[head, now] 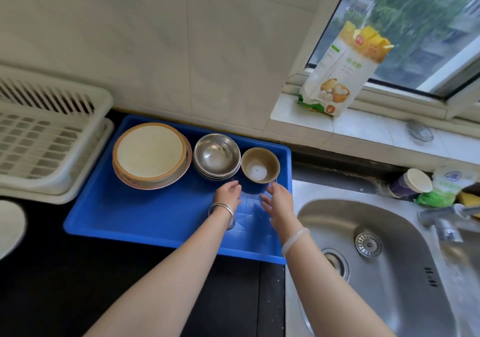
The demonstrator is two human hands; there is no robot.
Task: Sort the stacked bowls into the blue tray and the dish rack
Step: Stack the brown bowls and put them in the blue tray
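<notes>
A blue tray point(145, 214) lies on the dark counter. Along its far side stand a stack of wide cream dishes with tan rims point(150, 153), a stack of steel bowls point(217, 156) and a small brown bowl with a white inside point(260, 165). Just in front of the brown bowl, my left hand point(228, 192) and my right hand point(278, 199) cup the two sides of a faint see-through glass bowl point(250, 199) over the tray's right part. Its outline is hard to make out. The white dish rack point(49, 139) stands left of the tray.
A steel sink point(368, 258) with a tap point(441, 222) sits right of the tray. A flour bag point(340, 77) stands on the window sill. A cup point(413, 183) and packets sit behind the sink. A white dish edge point(10, 225) shows at far left.
</notes>
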